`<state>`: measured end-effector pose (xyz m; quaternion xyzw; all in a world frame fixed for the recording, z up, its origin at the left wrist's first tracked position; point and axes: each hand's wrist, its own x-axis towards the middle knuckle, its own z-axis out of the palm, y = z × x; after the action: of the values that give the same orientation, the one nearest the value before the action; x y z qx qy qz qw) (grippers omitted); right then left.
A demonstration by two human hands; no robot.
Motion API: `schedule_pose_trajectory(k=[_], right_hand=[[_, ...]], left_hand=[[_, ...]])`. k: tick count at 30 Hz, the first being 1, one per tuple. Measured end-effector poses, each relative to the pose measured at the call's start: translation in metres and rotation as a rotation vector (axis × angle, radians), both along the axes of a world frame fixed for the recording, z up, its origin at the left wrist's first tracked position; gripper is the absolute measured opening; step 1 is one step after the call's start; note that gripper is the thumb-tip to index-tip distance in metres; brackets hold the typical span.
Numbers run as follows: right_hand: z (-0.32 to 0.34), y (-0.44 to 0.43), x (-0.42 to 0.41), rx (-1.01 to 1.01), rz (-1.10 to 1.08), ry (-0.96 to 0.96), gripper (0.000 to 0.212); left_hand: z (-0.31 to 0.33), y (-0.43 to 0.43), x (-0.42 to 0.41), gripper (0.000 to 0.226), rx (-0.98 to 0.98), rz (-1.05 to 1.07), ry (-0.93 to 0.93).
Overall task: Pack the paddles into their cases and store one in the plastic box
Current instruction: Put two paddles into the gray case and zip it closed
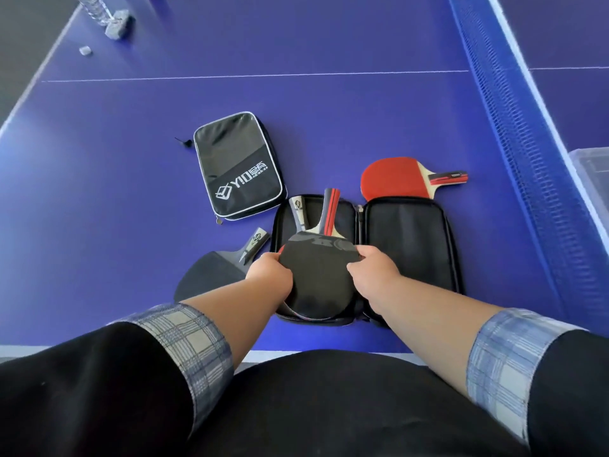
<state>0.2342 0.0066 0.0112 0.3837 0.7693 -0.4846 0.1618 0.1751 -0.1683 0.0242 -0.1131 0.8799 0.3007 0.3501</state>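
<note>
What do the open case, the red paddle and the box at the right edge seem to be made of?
Open case: looks like black woven fabric, matte, with a zipper edge around the rim.
Red paddle: smooth red rubber face with a dull sheen; the pale neck and handle look like wood, with red and black stripes.
Box: probably clear plastic, translucent and slightly glossy; only part is in view.

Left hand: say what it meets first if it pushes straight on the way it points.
The left hand points up-right, already touching the black-faced paddle in the open case. Past that blade, probably the paddle handles.
</note>
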Motion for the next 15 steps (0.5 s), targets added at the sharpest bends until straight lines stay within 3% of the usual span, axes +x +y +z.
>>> schedule_pose_trajectory(k=[5,10,15], right_hand=[[-0.008,-0.026,-0.010,0.102,-0.013,-0.097,0.047],[-0.008,-0.041,-0.015,0.207,-0.086,-0.158,0.050],[-0.006,-0.049,-0.017,0.264,-0.126,-0.222,0.058]], left_hand=[[-0.009,-0.013,-0.014,0.043,-0.171,-0.279,-0.064],[-0.015,-0.013,-0.018,0.038,-0.189,-0.280,-0.035],[-0.006,-0.010,-0.015,0.038,-0.181,-0.439,-0.040]])
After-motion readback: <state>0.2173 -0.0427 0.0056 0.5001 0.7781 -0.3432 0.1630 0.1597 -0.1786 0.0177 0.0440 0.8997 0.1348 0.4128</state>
